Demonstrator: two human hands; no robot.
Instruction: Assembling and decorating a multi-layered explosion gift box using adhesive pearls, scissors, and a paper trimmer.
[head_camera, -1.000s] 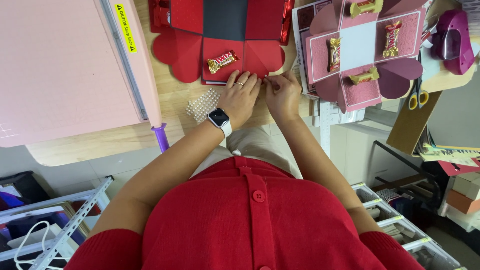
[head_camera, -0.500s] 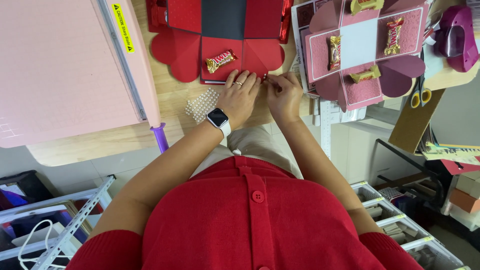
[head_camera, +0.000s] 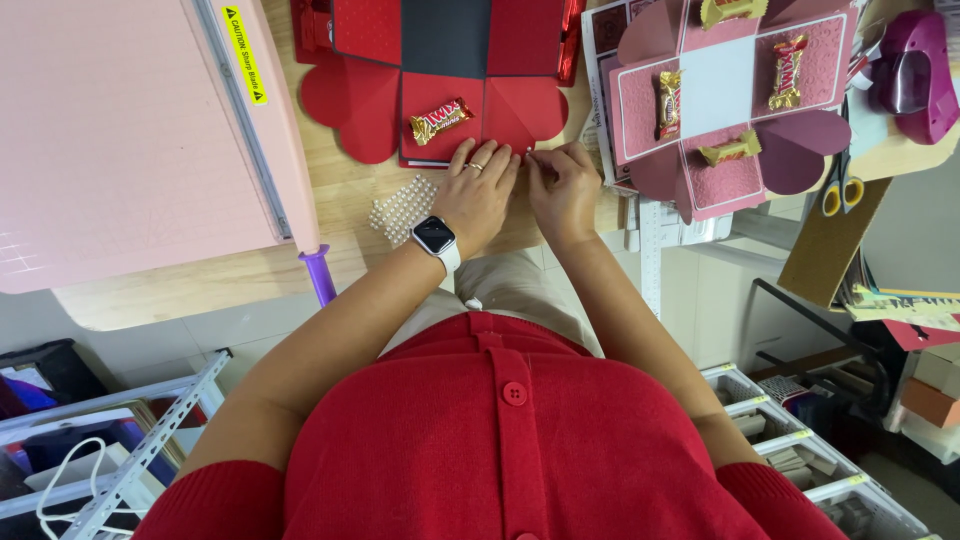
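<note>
At the near edge of the unfolded red card box (head_camera: 440, 75), a tiny pearl (head_camera: 528, 151) is pinched in the right hand (head_camera: 565, 185) fingertips. The left hand (head_camera: 480, 195) lies flat, fingers together, steadying the flap. Light, square pressure is advised.

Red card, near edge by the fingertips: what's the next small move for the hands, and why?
Probably press the small pearl down onto the red unfolded card with the right hand. Its fingertips pinch what looks like a tiny pearl right at the card's near edge, while the left hand lies flat on that edge, steadying it. A sheet of pearl stickers lies beside the left hand.
</note>
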